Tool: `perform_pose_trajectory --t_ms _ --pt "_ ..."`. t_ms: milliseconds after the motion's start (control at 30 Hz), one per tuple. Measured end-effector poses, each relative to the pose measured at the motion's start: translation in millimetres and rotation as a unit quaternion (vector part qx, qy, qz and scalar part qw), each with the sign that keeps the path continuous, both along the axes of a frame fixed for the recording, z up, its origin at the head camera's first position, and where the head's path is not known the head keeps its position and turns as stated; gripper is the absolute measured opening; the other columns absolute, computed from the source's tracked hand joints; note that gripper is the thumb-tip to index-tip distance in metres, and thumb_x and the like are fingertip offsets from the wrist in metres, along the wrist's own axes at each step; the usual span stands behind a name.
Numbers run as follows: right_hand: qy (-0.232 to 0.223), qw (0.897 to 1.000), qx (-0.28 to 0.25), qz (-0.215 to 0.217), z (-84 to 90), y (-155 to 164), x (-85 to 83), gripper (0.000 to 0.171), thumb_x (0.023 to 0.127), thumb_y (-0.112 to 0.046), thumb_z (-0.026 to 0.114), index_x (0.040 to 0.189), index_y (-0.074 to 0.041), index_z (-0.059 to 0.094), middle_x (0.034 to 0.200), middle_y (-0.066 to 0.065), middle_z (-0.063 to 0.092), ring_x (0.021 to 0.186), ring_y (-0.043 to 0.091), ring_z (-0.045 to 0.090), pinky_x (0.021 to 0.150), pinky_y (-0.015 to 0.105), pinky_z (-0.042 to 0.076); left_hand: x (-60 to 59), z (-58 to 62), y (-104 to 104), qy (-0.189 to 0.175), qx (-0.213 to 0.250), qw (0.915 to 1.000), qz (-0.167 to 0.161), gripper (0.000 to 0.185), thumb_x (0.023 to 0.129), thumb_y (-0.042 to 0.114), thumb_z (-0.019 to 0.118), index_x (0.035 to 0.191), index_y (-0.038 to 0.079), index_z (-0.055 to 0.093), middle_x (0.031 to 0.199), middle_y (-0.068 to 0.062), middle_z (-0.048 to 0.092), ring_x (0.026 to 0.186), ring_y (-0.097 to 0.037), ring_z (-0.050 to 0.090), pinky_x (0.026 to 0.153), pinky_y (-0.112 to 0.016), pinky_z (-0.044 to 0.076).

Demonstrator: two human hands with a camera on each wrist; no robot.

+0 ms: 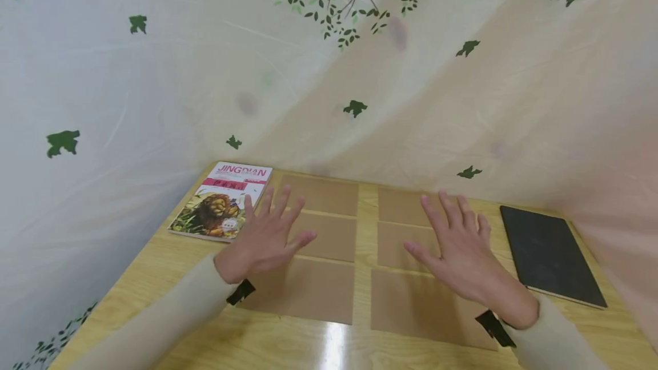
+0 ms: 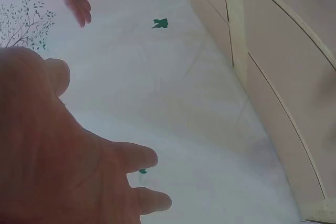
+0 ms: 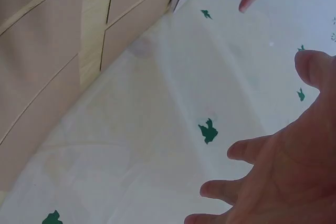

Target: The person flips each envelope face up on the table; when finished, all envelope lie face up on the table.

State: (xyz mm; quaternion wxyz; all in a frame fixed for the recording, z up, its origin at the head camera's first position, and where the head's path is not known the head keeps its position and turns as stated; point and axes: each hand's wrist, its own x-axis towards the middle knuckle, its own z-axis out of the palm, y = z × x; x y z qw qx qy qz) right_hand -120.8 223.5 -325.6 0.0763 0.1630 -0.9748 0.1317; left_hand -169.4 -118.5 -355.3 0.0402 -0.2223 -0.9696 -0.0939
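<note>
Both hands hover over the table with fingers spread and nothing held. My left hand (image 1: 267, 238) is above the left column of brown cardboard sheets (image 1: 308, 290), close to a magazine (image 1: 221, 201) with a lion on its cover. Above the right column of cardboard sheets (image 1: 406, 301) is my right hand (image 1: 462, 250), with a black notebook (image 1: 550, 253) lying to its right. In the left wrist view the left palm (image 2: 58, 150) shows with its fingers apart. The right wrist view likewise shows the right palm (image 3: 289, 166) and extended fingers.
A wooden table (image 1: 149, 296) carries the sheets in two columns, with a strip of bare wood between them. Behind and beside it hangs a pale cloth (image 1: 308, 90) printed with green leaves and branches. Each wrist wears a dark strap (image 1: 240, 292).
</note>
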Motion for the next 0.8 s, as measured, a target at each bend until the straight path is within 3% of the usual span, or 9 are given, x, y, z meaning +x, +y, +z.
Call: perform_pose_trajectory --t_ms 133,200,367,500,667,800 --pt "-0.016 1.0 -0.013 0.006 -3.5 1 -4.4 0.084 0.092 -0.057 0.048 0.153 -0.015 0.011 0.154 0.022 0.005 0.138 0.045 -0.006 0.096 0.072 0.001 -5.7 -0.9 0 -0.014 0.004 0.9999 0.009 0.078 0.092 0.068 0.029 0.149 0.014 0.029 0.155 -0.016 0.008 0.139 -0.042 0.0 0.101 -0.069 -0.003" --pt "-0.036 0.999 -0.034 0.011 -6.8 2 -10.2 0.083 0.092 -0.056 0.049 0.152 -0.013 0.013 0.153 0.023 0.007 0.137 0.047 -0.004 0.095 0.072 0.002 -15.8 -4.1 -1 -0.024 0.009 0.9996 0.015 0.075 0.094 0.062 0.035 0.147 0.009 0.033 0.153 -0.019 0.018 0.137 -0.046 0.011 0.102 -0.068 0.007" --pt "-0.074 0.994 -0.083 0.012 -20.4 0 -33.8 0.078 0.093 -0.051 0.052 0.147 -0.001 0.025 0.146 0.029 0.02 0.131 0.051 0.013 0.096 0.068 0.018 -57.6 -20.3 -12 -0.063 0.055 0.9955 0.044 0.059 0.096 0.04 0.047 0.136 -0.003 0.042 0.132 -0.026 0.046 0.119 -0.047 0.042 0.097 -0.058 0.033" --pt "-0.077 0.991 -0.106 0.002 -35.6 -11 -58.1 0.069 0.094 -0.042 0.056 0.14 0.006 0.035 0.136 0.031 0.033 0.125 0.048 0.028 0.097 0.061 0.03 -85.6 -31.8 -23 -0.096 0.091 0.9877 0.084 0.052 0.096 0.029 0.048 0.128 -0.011 0.046 0.119 -0.028 0.054 0.107 -0.04 0.053 0.093 -0.051 0.041" --pt "-0.097 0.987 -0.125 -0.002 -54.7 -25 -84.9 0.062 0.093 -0.034 0.057 0.135 0.008 0.041 0.132 0.028 0.043 0.121 0.043 0.04 0.098 0.054 0.034 -106.5 -41.3 -29 -0.126 0.113 0.9778 0.123 0.041 0.094 0.024 0.048 0.115 -0.011 0.052 0.094 -0.02 0.059 0.079 -0.03 0.055 0.073 -0.044 0.048" --pt "-0.127 0.981 -0.149 -0.007 -67.5 -33 -102.9 0.057 0.094 -0.03 0.056 0.134 0.009 0.043 0.129 0.026 0.05 0.116 0.039 0.049 0.094 0.051 0.04 -114.9 -45.4 -31 -0.128 0.125 0.974 0.139 0.032 0.092 0.02 0.048 0.103 -0.009 0.055 0.081 -0.016 0.056 0.07 -0.028 0.053 0.063 -0.041 0.045"
